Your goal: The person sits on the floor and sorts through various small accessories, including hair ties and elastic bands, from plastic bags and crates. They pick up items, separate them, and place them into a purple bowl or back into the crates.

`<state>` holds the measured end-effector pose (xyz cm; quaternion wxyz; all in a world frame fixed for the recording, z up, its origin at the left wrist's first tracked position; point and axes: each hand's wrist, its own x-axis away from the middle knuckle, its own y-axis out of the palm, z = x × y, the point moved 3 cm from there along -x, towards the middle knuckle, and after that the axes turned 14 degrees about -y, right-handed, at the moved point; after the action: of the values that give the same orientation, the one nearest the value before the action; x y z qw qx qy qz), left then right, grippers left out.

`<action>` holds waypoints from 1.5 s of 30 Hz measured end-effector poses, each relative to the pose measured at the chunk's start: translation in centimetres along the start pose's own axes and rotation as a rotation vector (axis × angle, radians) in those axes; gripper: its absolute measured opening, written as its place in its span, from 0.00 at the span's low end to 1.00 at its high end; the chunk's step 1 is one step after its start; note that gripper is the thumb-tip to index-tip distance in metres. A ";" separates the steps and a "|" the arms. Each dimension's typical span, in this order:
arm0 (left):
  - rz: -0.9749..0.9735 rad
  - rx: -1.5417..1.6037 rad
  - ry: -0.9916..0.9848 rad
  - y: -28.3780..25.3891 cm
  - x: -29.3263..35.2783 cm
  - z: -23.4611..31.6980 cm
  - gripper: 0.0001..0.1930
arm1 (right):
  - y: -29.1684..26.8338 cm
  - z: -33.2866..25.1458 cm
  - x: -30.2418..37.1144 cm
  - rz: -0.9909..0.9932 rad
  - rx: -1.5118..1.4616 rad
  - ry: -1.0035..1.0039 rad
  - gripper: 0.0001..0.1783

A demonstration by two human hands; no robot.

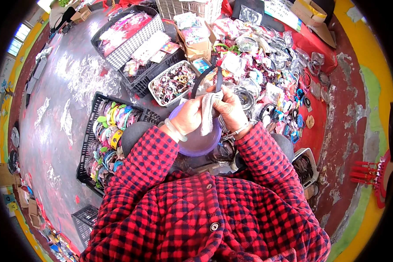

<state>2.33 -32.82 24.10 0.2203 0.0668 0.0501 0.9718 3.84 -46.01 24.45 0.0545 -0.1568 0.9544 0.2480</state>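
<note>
A black headband [219, 78] arcs up and away from my two hands. A greyish-white cloth [208, 114] is wrapped near its lower end and hangs down between my hands. My right hand [232, 111] is closed, pinching the cloth and the band's right end. Closed against the cloth's left side is my left hand [187, 117], its fingertips partly hidden; whether it also grips the band I cannot tell. Just below both hands sits a purple basin [200, 151], its inside partly covered by the hands and cloth.
A black crate [85, 150] of colourful headbands stands left. Ahead are a white basket [161, 101] of hair ties, a cardboard box [199, 51] and a grey crate [137, 41]. Bagged accessories [266, 56] pile up on a red cloth [314, 126] at right. A person [59, 15] sits far left.
</note>
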 end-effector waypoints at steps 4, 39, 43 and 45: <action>-0.002 0.079 -0.018 0.4 -0.1 -0.2 0.12 | 0.0 0.0 0.0 0.048 0.105 -0.123 0.09; -0.096 0.233 -0.093 -0.6 0.5 0.9 0.14 | -0.3 -0.1 0.0 -0.054 -0.368 -0.071 0.16; -0.059 -0.118 0.141 0.0 0.2 0.9 0.12 | 0.0 -1.0 -0.3 -0.030 -0.351 -0.026 0.18; -0.009 -0.072 0.045 -0.3 0.3 0.7 0.12 | 0.7 -1.6 -0.4 -0.052 -0.241 0.013 0.19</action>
<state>2.31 -32.33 24.76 0.2260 0.0366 0.0204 0.9732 3.94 -46.15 26.20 0.0354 -0.1884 0.9136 0.3586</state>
